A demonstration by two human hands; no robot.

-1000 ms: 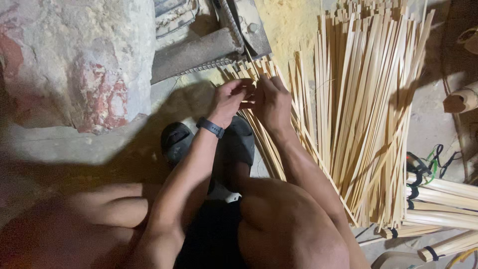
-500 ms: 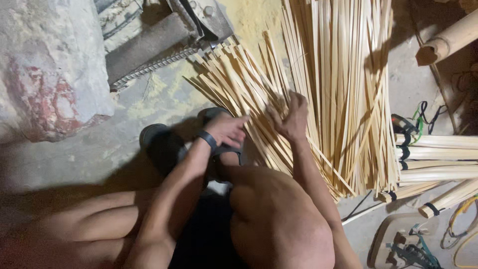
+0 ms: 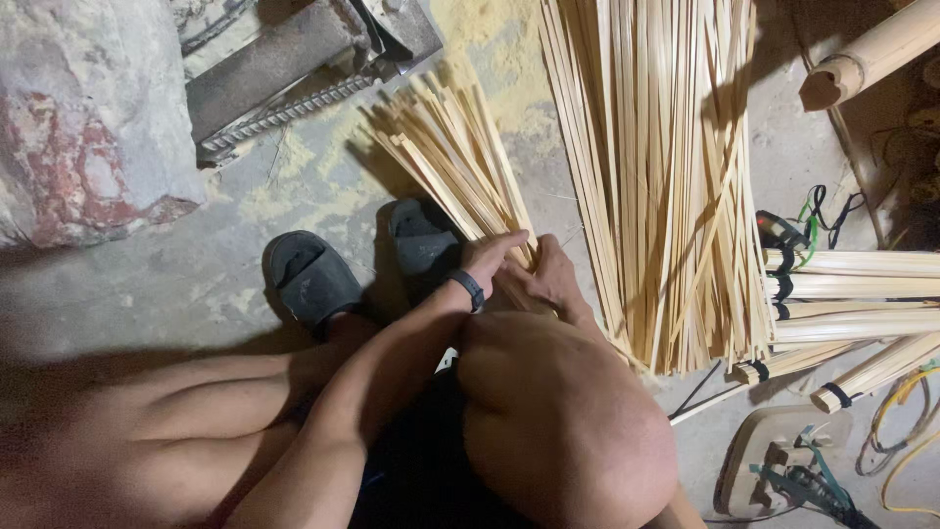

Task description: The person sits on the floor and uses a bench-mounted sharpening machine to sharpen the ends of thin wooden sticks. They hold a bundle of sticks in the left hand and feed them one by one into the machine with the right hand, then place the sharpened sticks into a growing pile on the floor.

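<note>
Hemmed at three o'clock by the big pile of bamboo strips (image 3: 666,186), at six by a raised knee (image 3: 558,421). Open, dusty floor (image 3: 235,274) toward nine, past two dark sandals (image 3: 311,279). Blocked at eleven by a metal machine (image 3: 294,69), possibly a splitter.

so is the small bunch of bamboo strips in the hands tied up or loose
Loose. The small bunch of strips fans apart at its far end with no band visible, gathered only where the left hand and right hand grip it.
</note>
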